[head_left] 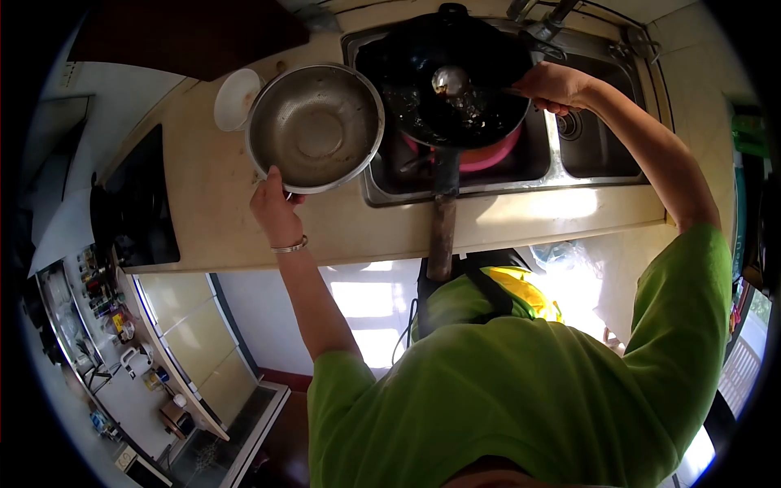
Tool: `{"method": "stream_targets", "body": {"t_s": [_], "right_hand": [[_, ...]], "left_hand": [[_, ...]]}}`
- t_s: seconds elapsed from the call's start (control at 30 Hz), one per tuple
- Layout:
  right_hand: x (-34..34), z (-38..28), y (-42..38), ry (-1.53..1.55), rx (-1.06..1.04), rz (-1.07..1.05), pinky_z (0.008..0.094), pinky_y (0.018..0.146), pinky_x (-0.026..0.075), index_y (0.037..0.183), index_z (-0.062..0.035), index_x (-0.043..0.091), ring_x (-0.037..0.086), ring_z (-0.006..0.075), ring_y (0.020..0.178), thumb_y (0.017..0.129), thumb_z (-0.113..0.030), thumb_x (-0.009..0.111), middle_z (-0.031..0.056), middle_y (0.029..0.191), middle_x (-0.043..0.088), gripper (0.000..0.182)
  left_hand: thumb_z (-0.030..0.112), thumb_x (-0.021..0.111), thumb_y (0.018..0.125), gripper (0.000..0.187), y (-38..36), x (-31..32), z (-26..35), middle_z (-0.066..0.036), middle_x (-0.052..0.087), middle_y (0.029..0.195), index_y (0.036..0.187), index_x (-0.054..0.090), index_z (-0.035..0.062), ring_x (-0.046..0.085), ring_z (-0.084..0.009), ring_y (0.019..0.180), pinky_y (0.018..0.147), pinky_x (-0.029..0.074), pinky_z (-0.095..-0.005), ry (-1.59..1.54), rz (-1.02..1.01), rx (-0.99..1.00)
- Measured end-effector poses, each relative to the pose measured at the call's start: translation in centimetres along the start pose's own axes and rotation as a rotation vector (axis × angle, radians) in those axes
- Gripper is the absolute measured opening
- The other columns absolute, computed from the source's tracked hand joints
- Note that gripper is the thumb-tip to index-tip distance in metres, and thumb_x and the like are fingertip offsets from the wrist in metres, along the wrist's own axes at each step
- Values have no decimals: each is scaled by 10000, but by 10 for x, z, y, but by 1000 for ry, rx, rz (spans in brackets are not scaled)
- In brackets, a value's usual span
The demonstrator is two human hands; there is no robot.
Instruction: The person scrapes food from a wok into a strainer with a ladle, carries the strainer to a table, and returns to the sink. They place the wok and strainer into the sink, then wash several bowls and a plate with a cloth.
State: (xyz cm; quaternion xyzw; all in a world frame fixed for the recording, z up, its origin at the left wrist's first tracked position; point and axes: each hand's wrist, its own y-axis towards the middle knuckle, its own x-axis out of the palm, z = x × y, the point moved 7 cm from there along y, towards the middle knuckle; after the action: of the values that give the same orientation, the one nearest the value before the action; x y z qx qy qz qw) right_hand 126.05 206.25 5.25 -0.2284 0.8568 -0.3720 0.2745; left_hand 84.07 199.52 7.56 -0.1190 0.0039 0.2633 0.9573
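Note:
My left hand (278,205) is closed on the near rim of a wide stainless steel bowl (316,134), thumb inside and fingers beneath. The bowl has a few specks in it and sits at the left edge of the sink. My right hand (555,87) grips the handle of a metal ladle (450,82), whose head is inside a black wok (390,61). Dark, shiny liquid or wet residue glints in the wok. Its long handle (443,232) points toward my body over the counter edge. A pink basin (492,154) shows partly under the wok.
The wok rests over the left basin of a double steel sink (556,175), with a faucet (547,31) behind. A white bowl (237,99) stands left of the steel bowl on the counter (213,187). A black cooktop (142,207) lies farther left.

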Motion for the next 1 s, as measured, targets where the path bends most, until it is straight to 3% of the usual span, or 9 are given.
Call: {"method": "stream_targets", "body": {"t_s": [0.1,0.17,0.2,0.37,0.5,0.57,0.6,0.7,1.0], "right_hand": [[-14,13,17,-281,-22,141,293,336,389,778,0,540,492,195,398,797,-170,444,110,538,507,196],[-16,6,16,-812,-446,502,365,540,473,863,-7,556,577,296,617,831,-175,390,160,670,570,238],[-14,2,4,-883,-189,462,385,713,454,945,-28,547,549,331,825,855,-173,341,177,802,577,267],[6,8,-23,-955,-16,285,361,722,461,1019,-28,517,554,318,829,829,-117,362,180,878,564,261],[27,-18,-46,-1021,-269,190,334,687,474,1056,-15,512,572,301,799,694,36,381,172,895,564,388],[32,-24,-45,-739,-185,41,316,554,494,1042,4,515,596,251,663,715,30,358,152,781,579,364],[28,-22,-43,-609,-35,34,266,325,386,1052,-45,525,479,123,377,824,-84,416,84,586,525,256],[30,-26,-32,-475,5,-201,249,294,330,1007,12,520,399,113,333,766,-43,406,63,477,442,273],[29,2,-14,324,36,-241,161,274,243,1083,-31,507,302,28,334,798,-136,471,-20,480,387,305]], "left_hand": [[193,520,801,312,-3,1,-3,-44,459,526,553,444,21,425,-109,412,365,349,-215,-9,5,-9],[195,521,801,314,-4,2,-5,-43,456,523,551,442,23,421,-110,408,366,351,-216,-5,5,-13],[196,523,800,315,-5,2,-5,-43,454,520,550,440,24,419,-111,404,367,351,-216,-6,8,-5],[196,531,797,311,-7,0,-12,-42,456,514,549,444,30,425,-110,400,364,352,-213,-58,2,3],[199,539,793,299,-10,-4,-17,-39,468,515,557,457,34,438,-104,405,359,355,-209,-80,33,-24],[201,541,791,297,-12,-7,-20,-39,472,517,560,460,34,441,-101,406,358,357,-208,-87,43,-35],[202,541,791,296,-11,-9,-22,-38,472,516,560,460,35,439,-101,405,358,358,-208,-85,48,-41],[205,542,790,298,-12,-13,-23,-38,471,515,559,456,37,436,-101,402,359,359,-209,-97,57,-42],[206,528,795,297,-7,-13,-23,-31,444,515,564,450,37,429,-107,402,359,358,-212,-96,62,-37]]}}
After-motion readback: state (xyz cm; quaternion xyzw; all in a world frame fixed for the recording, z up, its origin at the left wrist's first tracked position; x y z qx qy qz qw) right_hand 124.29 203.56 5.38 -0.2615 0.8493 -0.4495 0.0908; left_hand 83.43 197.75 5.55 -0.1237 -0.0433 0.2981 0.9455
